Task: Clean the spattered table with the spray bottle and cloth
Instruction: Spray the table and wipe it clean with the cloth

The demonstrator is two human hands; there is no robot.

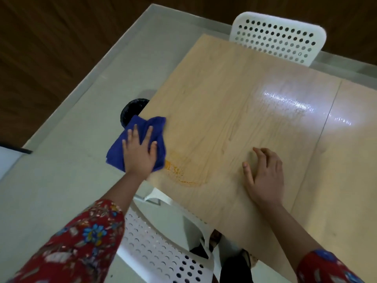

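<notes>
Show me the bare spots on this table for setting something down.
Bare: the far tabletop up to the white chair, and the panel right of the right hand. Crowded: the near-left edge, with the left hand pressing the blue cloth beside the orange smear.

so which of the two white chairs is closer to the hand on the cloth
The near chair, just below the left hand pressing the cloth; the other chair stands across the table.

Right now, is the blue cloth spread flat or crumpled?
Crumpled, not spread flat: the blue cloth shows folds and raised ridges under the left hand, whose straight fingers press it at the table edge.
</notes>
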